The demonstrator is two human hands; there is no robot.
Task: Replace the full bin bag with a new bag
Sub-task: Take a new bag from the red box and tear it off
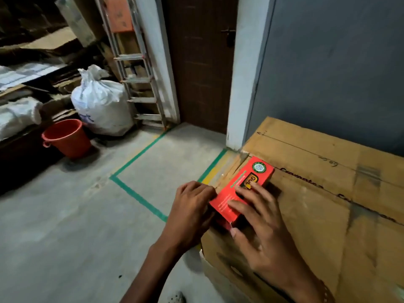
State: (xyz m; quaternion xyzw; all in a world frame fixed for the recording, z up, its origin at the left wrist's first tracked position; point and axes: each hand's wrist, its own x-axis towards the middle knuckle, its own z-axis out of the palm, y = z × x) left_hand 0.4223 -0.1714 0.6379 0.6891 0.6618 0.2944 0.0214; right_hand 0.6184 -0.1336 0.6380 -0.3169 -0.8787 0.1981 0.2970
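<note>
At lower centre, your right hand [260, 217] flattens on the red box [240, 191], steadying it on the carton [328, 193] while your left hand's [192, 206] curled fingers work its end, probably to reach new bags.

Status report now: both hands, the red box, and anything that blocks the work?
Left hand curled at red box near end. Right hand flat on top. Box lies on big carton. Nothing in the way.

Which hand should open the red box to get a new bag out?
Probably the left hand. Its curled fingers are already at the near end of the red box, where a flap seems to be. The right hand lies flat on top, steadying the box on the cardboard carton.
</note>
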